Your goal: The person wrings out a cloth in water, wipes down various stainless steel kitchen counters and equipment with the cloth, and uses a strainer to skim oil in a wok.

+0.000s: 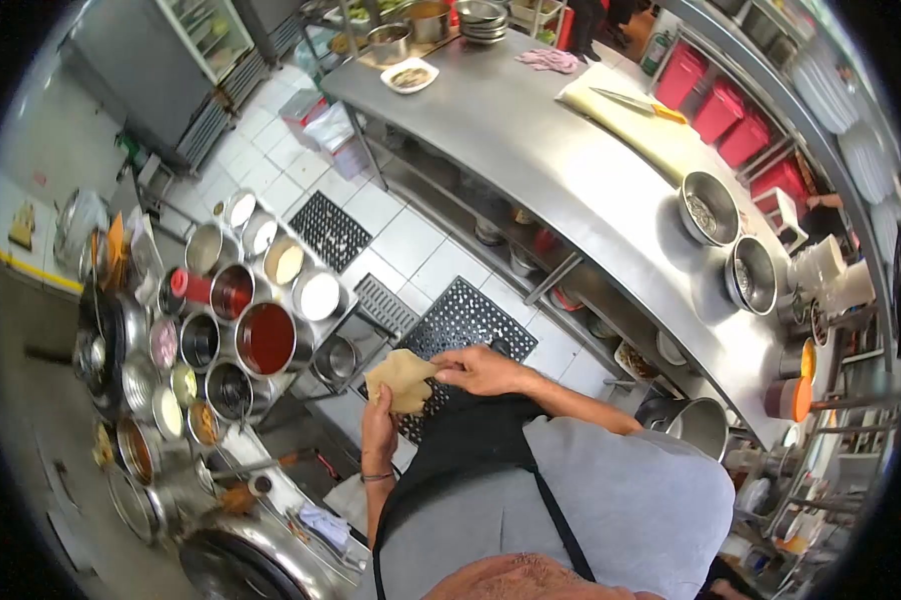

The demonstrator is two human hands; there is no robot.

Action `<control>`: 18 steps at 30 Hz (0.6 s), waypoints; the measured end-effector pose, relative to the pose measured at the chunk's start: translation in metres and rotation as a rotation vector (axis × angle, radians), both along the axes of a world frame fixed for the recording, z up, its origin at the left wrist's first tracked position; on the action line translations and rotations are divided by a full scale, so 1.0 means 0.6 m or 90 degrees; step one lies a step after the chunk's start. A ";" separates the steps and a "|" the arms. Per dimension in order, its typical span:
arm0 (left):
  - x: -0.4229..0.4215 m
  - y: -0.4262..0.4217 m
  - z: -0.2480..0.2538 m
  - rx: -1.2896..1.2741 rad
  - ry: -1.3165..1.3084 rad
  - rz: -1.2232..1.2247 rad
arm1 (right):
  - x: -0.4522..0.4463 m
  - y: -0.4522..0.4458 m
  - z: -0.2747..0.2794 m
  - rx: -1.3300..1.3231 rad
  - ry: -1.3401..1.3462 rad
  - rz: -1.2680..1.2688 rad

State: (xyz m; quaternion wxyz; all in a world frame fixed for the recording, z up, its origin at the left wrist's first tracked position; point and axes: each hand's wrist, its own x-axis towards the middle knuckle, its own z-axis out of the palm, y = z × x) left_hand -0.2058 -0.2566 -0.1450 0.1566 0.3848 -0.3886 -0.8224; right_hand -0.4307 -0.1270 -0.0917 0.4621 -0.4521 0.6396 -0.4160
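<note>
A thin, flat tan sheet (403,380) with an uneven edge is held up in front of the black apron, above the floor mat. My left hand (379,432) grips its lower left edge, thumb against the near face. At its right edge, the fingers of my right hand (479,371) are pinched on the sheet. Both hands touch only this sheet. Whether it is dough, paper or cloth I cannot make out.
Left stand several metal pots, one with red sauce (266,338), and a wok (231,565). A long steel counter (531,130) bears a knife (636,104) on a pale board and two metal bowls (709,208). Perforated black mats (471,318) lie on the tiles.
</note>
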 end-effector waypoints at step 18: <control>-0.489 0.052 0.097 0.014 0.230 -0.422 | -0.293 0.099 -0.074 -0.241 -0.460 -0.552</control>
